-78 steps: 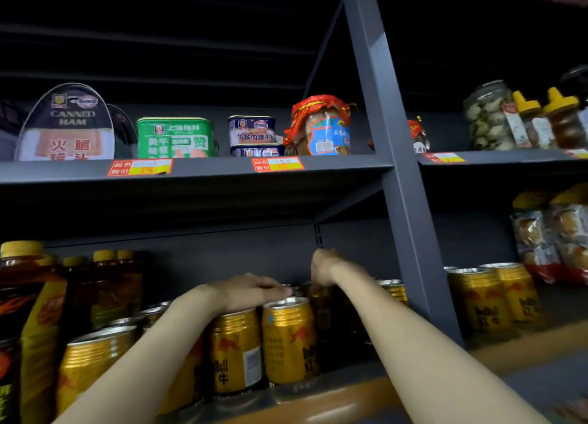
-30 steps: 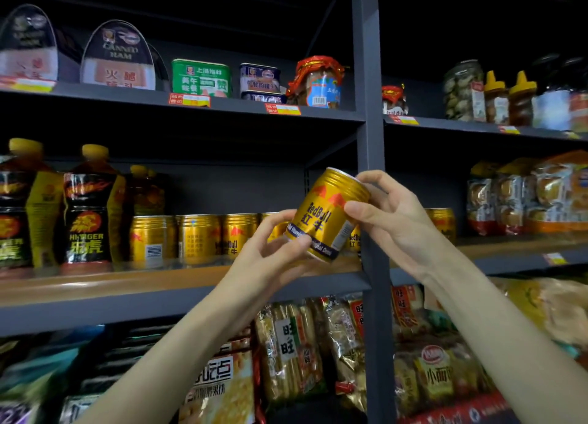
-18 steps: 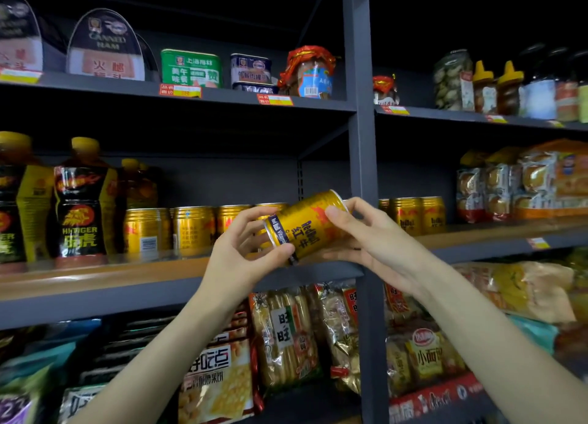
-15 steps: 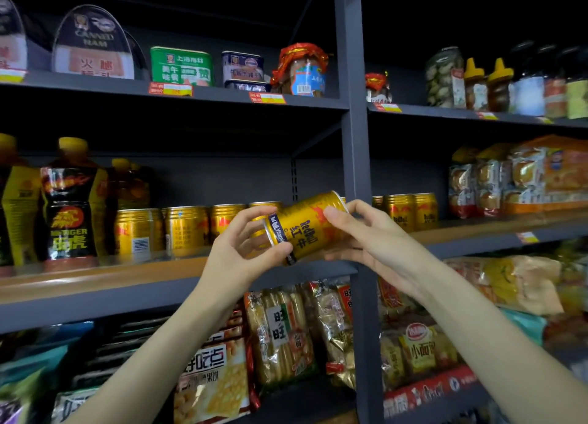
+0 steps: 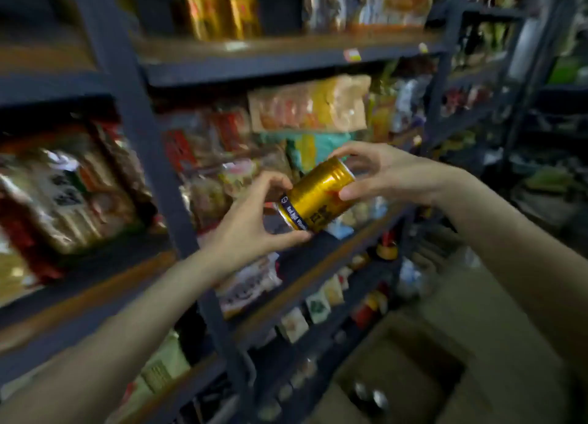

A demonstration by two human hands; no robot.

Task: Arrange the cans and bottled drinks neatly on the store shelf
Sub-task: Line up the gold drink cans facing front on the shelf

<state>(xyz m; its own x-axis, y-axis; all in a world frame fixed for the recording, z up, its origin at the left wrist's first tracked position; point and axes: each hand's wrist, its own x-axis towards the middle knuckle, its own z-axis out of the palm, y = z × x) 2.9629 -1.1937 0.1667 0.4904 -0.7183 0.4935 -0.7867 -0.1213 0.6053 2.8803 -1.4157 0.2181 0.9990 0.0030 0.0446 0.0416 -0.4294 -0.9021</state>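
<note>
Two hands share one gold can [image 5: 316,195], held in the air in front of the snack shelves, not on any shelf. From the left: blurred snack bags [image 5: 63,197] fill the left bay behind a dark upright post [image 5: 149,156]. The left hand [image 5: 251,220] comes next, thumb and curled fingers pinching the can's lower, blue-banded end. The can lies tilted, long axis running from lower left to upper right, its top rim toward the right hand [image 5: 386,172], whose fingers and thumb curl round that upper end. Both hands are thus closed on the can; neither is nearer, each has one end. Above, on the wood-edged shelf [image 5: 286,46], stand more gold cans [image 5: 222,8], blurred, up and left of the held can and well apart from it. That gap is the relation the next move turns on: my judgement is the can must be brought upright and lifted to that row, or else lowered toward the cardboard box [image 5: 404,376] at lower right, where two round tops, perhaps cans, show inside; the frame does not settle which. In the way of a lift: the shelf's front lip and the post just left of the hands. More snack packets [image 5: 308,104] sit directly behind the can. Heavy motion blur; labels mostly unreadable.
</note>
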